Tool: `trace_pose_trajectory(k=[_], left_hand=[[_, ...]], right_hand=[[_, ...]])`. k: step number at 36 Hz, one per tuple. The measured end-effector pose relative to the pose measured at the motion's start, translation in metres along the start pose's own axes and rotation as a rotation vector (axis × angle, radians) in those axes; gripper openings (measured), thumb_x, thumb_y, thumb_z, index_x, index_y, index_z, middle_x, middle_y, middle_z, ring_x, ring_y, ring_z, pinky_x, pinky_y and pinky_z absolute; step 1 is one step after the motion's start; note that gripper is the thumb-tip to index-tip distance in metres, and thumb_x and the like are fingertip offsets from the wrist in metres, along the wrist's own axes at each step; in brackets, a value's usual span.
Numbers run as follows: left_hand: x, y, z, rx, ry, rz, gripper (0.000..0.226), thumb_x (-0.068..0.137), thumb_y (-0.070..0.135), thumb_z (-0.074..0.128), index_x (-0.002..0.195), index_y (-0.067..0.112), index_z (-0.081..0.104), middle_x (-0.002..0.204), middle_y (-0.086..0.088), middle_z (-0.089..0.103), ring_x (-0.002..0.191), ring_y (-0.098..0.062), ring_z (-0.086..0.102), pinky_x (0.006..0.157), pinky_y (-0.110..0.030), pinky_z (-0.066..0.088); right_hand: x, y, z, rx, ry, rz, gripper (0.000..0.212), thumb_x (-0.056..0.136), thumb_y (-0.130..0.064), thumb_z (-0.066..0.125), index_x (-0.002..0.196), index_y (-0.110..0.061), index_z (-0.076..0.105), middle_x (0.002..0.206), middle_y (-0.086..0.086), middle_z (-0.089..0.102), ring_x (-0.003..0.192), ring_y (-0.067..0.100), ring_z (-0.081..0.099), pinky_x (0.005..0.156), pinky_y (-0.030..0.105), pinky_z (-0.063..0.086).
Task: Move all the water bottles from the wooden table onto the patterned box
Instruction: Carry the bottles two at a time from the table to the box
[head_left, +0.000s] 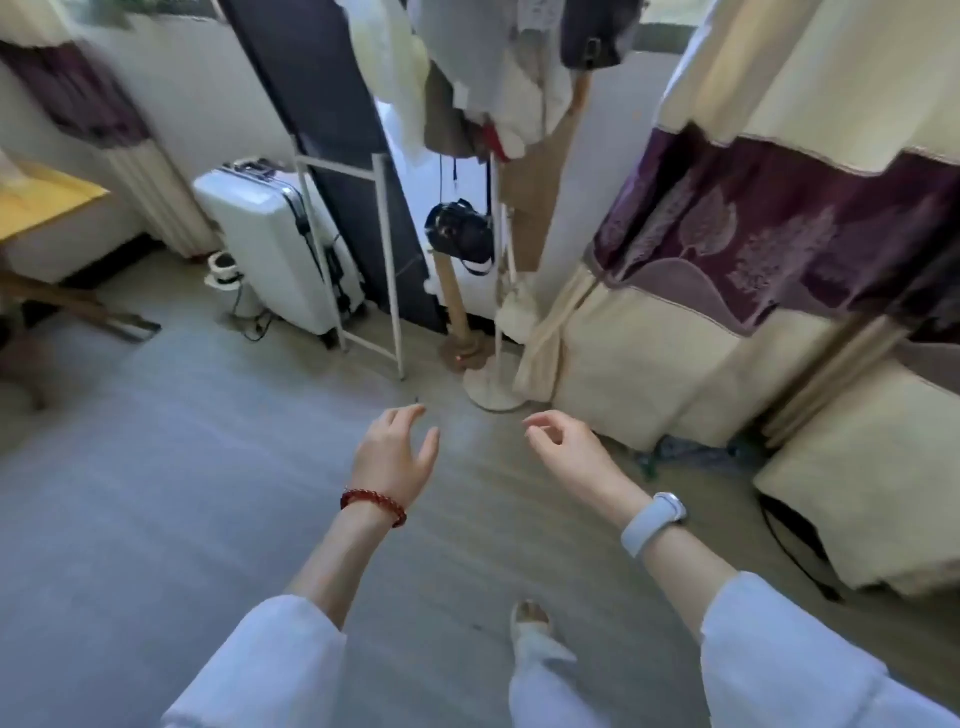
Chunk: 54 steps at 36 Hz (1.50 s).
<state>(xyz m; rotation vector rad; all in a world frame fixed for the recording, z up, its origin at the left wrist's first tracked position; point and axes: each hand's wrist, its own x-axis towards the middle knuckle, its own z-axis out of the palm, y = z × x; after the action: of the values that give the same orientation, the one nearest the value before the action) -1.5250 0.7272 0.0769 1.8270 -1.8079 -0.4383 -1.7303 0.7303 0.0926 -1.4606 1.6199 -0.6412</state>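
Though empty, both hands (395, 452) above floor (156, 493)

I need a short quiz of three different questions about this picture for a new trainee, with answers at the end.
1. True or false: the left hand holds a water bottle.
2. Which wrist has the red bead bracelet? A) left B) right
3. Fill in: the black camera hangs on the coat stand, to the right of the white ____.

Key:
1. False; both hands are empty, the right hand too, and no bottle is in view.
2. A.
3. Suitcase.
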Motion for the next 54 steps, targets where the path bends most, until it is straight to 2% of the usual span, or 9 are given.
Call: trace_pose_trajectory(k=[6, 11, 14, 25, 29, 33, 38, 46, 54], left_hand=[[0.078, -0.106, -0.053, 0.041, 0.114, -0.185, 0.037, 0.09, 0.028, 0.052, 0.122, 0.01, 0.053, 0.123, -0.009, 0.057, 0.115, -0.024, 0.051, 0.094, -0.039, 0.043], [0.175, -0.174, -0.104, 0.053, 0.183, -0.311, 0.036, 0.089, 0.027, 0.053, 0.121, 0.009, 0.054, 0.122, -0.01, 0.058, 0.115, -0.025, 0.051, 0.097, -0.04, 0.041], [0.22, -0.202, -0.134, 0.047, 0.224, -0.359, 0.035, 0.088, 0.027, 0.054, 0.119, 0.01, 0.055, 0.12, -0.009, 0.059, 0.114, -0.025, 0.052, 0.096, -0.04, 0.042], [0.323, -0.381, -0.243, -0.011, 0.439, -0.665, 0.029, 0.088, 0.027, 0.054, 0.112, 0.013, 0.059, 0.116, -0.006, 0.061, 0.107, -0.023, 0.056, 0.089, -0.032, 0.042], [0.375, -0.463, -0.29, -0.023, 0.524, -0.695, 0.028, 0.087, 0.026, 0.055, 0.111, 0.013, 0.06, 0.115, -0.006, 0.061, 0.106, -0.023, 0.056, 0.089, -0.03, 0.042], [0.437, -0.542, -0.35, -0.042, 0.577, -0.687, 0.026, 0.087, 0.025, 0.055, 0.109, 0.013, 0.06, 0.113, -0.005, 0.061, 0.104, -0.021, 0.056, 0.088, -0.026, 0.04], [0.517, -0.627, -0.425, -0.046, 0.637, -0.656, 0.024, 0.086, 0.022, 0.057, 0.107, 0.011, 0.062, 0.109, -0.006, 0.062, 0.1, -0.019, 0.057, 0.083, -0.02, 0.038], [0.639, -0.752, -0.486, -0.062, 0.65, -0.622, 0.025, 0.085, 0.023, 0.058, 0.108, 0.013, 0.06, 0.105, -0.005, 0.062, 0.098, -0.02, 0.057, 0.084, -0.019, 0.036], [0.776, -0.895, -0.56, 0.001, 0.673, -0.631, 0.036, 0.087, 0.029, 0.054, 0.12, 0.014, 0.051, 0.121, -0.008, 0.054, 0.109, -0.022, 0.054, 0.085, -0.023, 0.036]], right_hand=[[0.126, -0.083, 0.091, -0.136, -0.239, -0.148, 0.028, 0.093, -0.021, 0.047, 0.116, -0.011, 0.058, 0.116, 0.01, 0.063, 0.103, 0.021, 0.058, 0.08, 0.025, 0.04], [0.241, -0.164, 0.149, -0.207, -0.342, -0.249, 0.029, 0.093, -0.025, 0.044, 0.117, -0.015, 0.057, 0.119, 0.007, 0.062, 0.105, 0.022, 0.059, 0.077, 0.024, 0.04], [0.294, -0.213, 0.178, -0.222, -0.365, -0.294, 0.029, 0.093, -0.025, 0.043, 0.117, -0.015, 0.056, 0.119, 0.008, 0.061, 0.107, 0.021, 0.056, 0.081, 0.032, 0.047], [0.443, -0.376, 0.368, -0.274, -0.603, -0.486, 0.026, 0.092, -0.025, 0.046, 0.112, -0.016, 0.06, 0.11, 0.006, 0.064, 0.1, 0.02, 0.058, 0.077, 0.02, 0.037], [0.504, -0.436, 0.448, -0.28, -0.643, -0.541, 0.025, 0.091, -0.025, 0.047, 0.111, -0.016, 0.06, 0.106, 0.006, 0.066, 0.096, 0.019, 0.06, 0.076, 0.02, 0.036], [0.566, -0.516, 0.525, -0.28, -0.641, -0.562, 0.025, 0.09, -0.024, 0.046, 0.109, -0.017, 0.06, 0.099, 0.005, 0.066, 0.084, 0.018, 0.061, 0.064, 0.019, 0.042], [0.634, -0.61, 0.601, -0.252, -0.636, -0.574, 0.025, 0.089, -0.023, 0.047, 0.109, -0.016, 0.06, 0.102, 0.007, 0.068, 0.095, 0.025, 0.063, 0.081, 0.03, 0.047], [0.75, -0.701, 0.701, -0.274, -0.61, -0.574, 0.026, 0.09, -0.023, 0.046, 0.112, -0.015, 0.059, 0.108, 0.007, 0.066, 0.097, 0.024, 0.063, 0.079, 0.026, 0.045], [0.9, -0.8, 0.816, -0.15, -0.572, -0.571, 0.022, 0.092, -0.023, 0.046, 0.11, -0.018, 0.059, 0.107, 0.009, 0.066, 0.097, 0.024, 0.062, 0.081, 0.03, 0.048]])
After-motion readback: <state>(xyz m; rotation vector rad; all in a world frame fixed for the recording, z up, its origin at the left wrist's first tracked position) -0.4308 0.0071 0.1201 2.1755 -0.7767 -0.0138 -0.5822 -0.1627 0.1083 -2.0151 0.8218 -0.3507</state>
